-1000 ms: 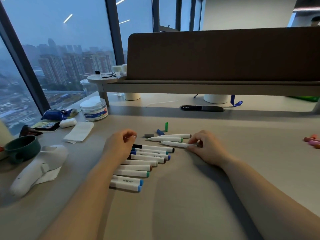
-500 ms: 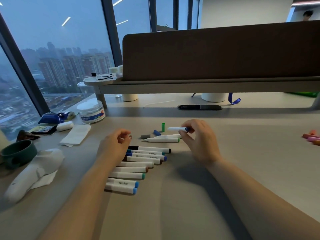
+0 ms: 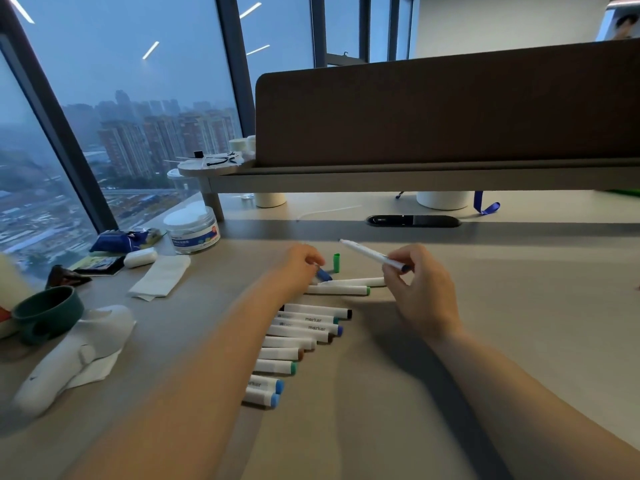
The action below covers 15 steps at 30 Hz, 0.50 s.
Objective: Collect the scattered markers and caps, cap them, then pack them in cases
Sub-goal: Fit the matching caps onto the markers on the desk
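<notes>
My right hand (image 3: 420, 289) holds an uncapped white marker (image 3: 372, 253) lifted off the desk, its bare tip pointing up and left. My left hand (image 3: 300, 266) rests on the desk with its fingertips on a blue cap (image 3: 324, 274). A green cap (image 3: 336, 263) stands upright just right of it. Two uncapped white markers (image 3: 343, 287) lie between the hands. Below them a row of several capped markers (image 3: 301, 344) lies side by side, partly hidden under my left forearm.
On the left of the desk lie a folded tissue (image 3: 160, 277), a clear round tub (image 3: 194, 230), a dark green cup (image 3: 46, 315) and a white device (image 3: 74, 355). A raised shelf with a brown divider panel (image 3: 446, 109) spans the back.
My right hand picked one uncapped marker off the desk and raised it. My left hand moved forward from the marker row to the blue cap.
</notes>
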Each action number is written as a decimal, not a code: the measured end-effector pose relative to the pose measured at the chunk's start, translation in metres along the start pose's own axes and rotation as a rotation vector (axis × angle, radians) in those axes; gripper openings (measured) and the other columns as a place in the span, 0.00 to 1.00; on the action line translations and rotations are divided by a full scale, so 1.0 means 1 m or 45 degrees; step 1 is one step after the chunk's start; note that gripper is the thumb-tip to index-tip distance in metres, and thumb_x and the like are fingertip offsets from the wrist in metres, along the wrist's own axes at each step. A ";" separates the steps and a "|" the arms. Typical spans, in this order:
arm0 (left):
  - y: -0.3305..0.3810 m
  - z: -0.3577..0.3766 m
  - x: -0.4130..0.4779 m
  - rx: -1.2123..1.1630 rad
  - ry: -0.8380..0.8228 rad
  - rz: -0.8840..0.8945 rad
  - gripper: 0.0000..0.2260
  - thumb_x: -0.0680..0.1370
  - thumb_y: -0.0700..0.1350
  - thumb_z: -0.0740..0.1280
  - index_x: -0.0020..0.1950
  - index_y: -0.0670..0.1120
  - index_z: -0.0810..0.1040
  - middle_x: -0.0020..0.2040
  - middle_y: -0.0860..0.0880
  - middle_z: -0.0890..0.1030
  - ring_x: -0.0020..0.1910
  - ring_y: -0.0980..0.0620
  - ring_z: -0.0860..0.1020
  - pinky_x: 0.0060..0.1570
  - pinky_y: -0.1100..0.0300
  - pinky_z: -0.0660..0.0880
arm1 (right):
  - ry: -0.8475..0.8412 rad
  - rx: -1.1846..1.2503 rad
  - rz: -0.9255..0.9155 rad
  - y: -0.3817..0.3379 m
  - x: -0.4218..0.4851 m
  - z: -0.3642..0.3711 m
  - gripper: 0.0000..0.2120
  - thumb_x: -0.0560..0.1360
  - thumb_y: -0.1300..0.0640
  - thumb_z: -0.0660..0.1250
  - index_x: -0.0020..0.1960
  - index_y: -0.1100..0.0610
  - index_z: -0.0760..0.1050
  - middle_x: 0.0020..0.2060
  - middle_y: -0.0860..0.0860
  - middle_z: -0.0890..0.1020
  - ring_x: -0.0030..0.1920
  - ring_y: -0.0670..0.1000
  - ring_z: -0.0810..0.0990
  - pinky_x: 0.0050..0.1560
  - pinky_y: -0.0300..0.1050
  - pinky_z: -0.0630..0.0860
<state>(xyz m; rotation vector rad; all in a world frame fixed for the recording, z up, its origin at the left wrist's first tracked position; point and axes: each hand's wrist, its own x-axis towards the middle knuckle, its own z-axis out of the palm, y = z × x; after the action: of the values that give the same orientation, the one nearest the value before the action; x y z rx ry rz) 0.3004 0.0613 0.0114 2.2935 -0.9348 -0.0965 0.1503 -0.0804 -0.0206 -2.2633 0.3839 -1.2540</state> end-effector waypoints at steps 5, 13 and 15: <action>0.001 0.005 0.018 0.293 -0.185 0.153 0.10 0.76 0.35 0.67 0.56 0.43 0.82 0.54 0.46 0.80 0.46 0.52 0.77 0.48 0.66 0.72 | 0.037 0.106 0.203 0.003 0.003 -0.001 0.04 0.74 0.60 0.69 0.47 0.56 0.75 0.39 0.46 0.76 0.40 0.49 0.74 0.43 0.47 0.73; 0.000 -0.009 0.023 0.479 -0.231 0.215 0.04 0.77 0.45 0.67 0.51 0.49 0.77 0.52 0.48 0.78 0.48 0.53 0.74 0.51 0.59 0.71 | 0.032 0.219 0.391 0.002 0.005 -0.004 0.03 0.75 0.59 0.67 0.47 0.55 0.74 0.36 0.42 0.74 0.38 0.45 0.73 0.42 0.45 0.73; 0.003 -0.013 0.017 0.322 -0.114 0.195 0.07 0.78 0.43 0.66 0.55 0.47 0.76 0.53 0.48 0.78 0.50 0.54 0.74 0.52 0.60 0.70 | 0.049 0.261 0.437 0.001 0.006 -0.005 0.03 0.76 0.58 0.67 0.47 0.54 0.73 0.37 0.43 0.75 0.37 0.45 0.73 0.40 0.43 0.72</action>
<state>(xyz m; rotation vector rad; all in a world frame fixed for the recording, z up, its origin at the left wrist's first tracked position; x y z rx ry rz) 0.3152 0.0552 0.0261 2.4524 -1.2261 -0.0157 0.1489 -0.0855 -0.0151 -1.9067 0.6001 -1.1043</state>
